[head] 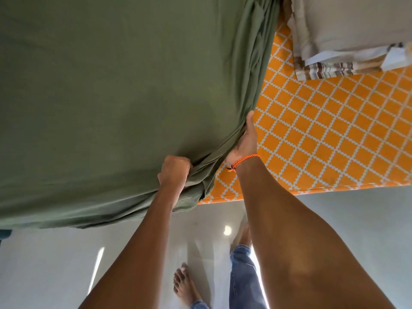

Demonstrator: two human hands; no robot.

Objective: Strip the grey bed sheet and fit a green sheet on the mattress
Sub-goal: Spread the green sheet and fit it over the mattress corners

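The green sheet (116, 90) covers the left and middle of the mattress (330, 134), whose orange cover with a white diamond pattern shows bare on the right. The sheet's right edge is bunched in folds running from the top down to the near edge. My left hand (175, 171) is a closed fist gripping that bunched edge near the mattress's front side. Just right of it, my right hand (245, 141), with an orange cord on the wrist, holds the same folds, thumb pointing away along the edge. No grey sheet is visible on the mattress.
Beige pillows (347, 25) and a brown-striped folded cloth (330, 69) lie on the mattress at the far right. Glossy pale floor (347, 219) lies below the bed's front edge. My bare feet and jeans legs (243, 279) stand close to the bed.
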